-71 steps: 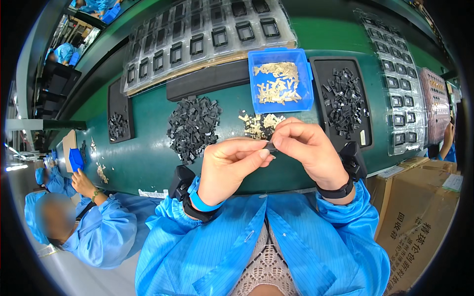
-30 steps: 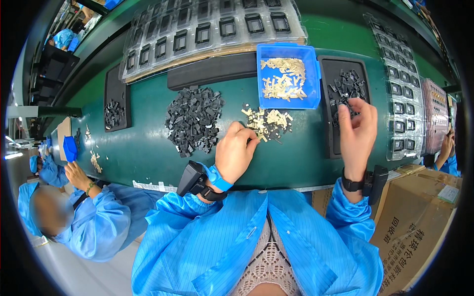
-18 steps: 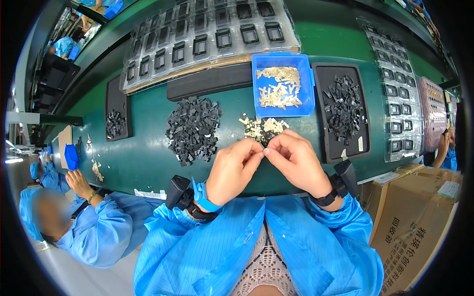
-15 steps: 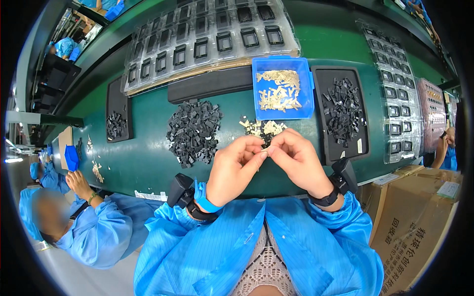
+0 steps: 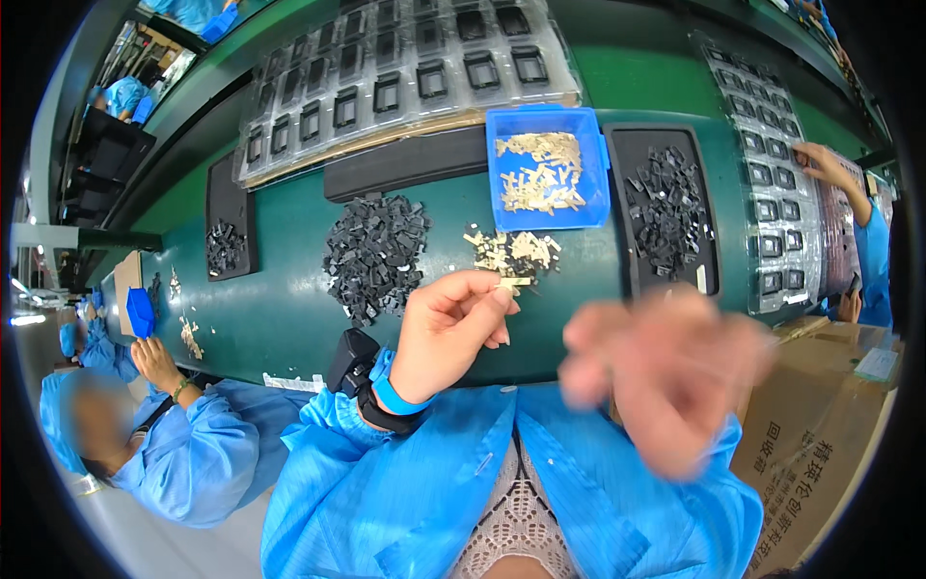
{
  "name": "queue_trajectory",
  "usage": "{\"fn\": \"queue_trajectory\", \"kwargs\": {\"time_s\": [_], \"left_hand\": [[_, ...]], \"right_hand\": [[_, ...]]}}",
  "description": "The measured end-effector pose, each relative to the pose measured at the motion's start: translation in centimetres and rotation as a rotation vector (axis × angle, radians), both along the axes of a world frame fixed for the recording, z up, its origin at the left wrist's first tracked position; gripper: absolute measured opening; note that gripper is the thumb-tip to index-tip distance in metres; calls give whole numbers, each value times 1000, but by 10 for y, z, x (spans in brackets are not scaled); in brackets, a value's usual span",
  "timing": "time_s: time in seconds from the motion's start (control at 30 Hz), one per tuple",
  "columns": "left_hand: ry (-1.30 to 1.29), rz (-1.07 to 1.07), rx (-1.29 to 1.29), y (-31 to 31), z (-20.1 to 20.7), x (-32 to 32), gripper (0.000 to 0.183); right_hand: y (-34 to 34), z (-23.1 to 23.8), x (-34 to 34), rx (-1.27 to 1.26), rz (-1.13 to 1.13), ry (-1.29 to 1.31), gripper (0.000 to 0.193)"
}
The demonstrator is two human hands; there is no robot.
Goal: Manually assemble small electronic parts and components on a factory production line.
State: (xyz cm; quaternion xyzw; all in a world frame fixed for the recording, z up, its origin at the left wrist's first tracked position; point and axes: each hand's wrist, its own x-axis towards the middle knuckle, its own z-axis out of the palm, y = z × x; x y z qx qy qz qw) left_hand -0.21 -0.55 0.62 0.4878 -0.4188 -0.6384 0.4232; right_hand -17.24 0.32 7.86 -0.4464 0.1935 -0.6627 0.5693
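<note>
Closest to the camera, a blue striped smock (image 5: pixel 424 492) covers the wearer's front, open over a pale lace top (image 5: pixel 502 521). The right hand (image 5: pixel 675 376) is raised in front of the smock's right sleeve, so blurred that I cannot tell whether its fingers are apart or closed, or hold anything. The left hand (image 5: pixel 449 323), with a blue wristband (image 5: pixel 394 394) behind it, is pinched between thumb and forefinger on a cream strip (image 5: pixel 517 282), held just above the green counter (image 5: pixel 280 289) and well apart from the right hand.

Just beyond the strip lies a small pile of cream strips mixed with black bits (image 5: pixel 509 251). To its left is a larger heap of small black plastic parts (image 5: pixel 376 256). Behind the pile stands a blue plastic bin (image 5: pixel 555 219) holding more cream strips; just right of it, a black tray (image 5: pixel 648 140) carries black parts. A cardboard box (image 5: pixel 820 425) sits at the right edge.

Farther back, a long black block (image 5: pixel 410 166) lies before a clear blister tray (image 5: pixel 409 92) of black rectangular frames. At far right, a co-worker's hand (image 5: pixel 828 166) is at the edge of another blister tray (image 5: pixel 779 227).
</note>
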Motion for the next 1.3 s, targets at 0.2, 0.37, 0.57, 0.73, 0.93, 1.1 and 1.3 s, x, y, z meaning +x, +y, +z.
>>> {"fn": "queue_trajectory", "kwargs": {"time_s": [0.2, 0.37, 0.57, 0.73, 0.93, 1.1, 1.3], "left_hand": [[13, -56, -3, 5, 0, -4, 10], [19, -75, -3, 8, -3, -2, 10], [17, -99, 10, 8, 1, -2, 11], [40, -114, 4, 12, -1, -1, 13], [23, -78, -13, 24, 6, 3, 9], [33, -3, -45, 31, 13, 9, 9], [40, 12, -127, 36, 18, 11, 10]], "right_hand": [[12, 84, -68, 398, 987, -373, 43], [23, 78, -53, 233, 660, -312, 21], [26, 84, -58, 243, 669, -295, 21], [29, 89, -60, 244, 661, -276, 22], [38, 103, -73, 261, 729, -181, 24], [41, 63, -9, -34, 281, -379, 9], [5, -28, 6, -215, -141, 936, 15]]}}
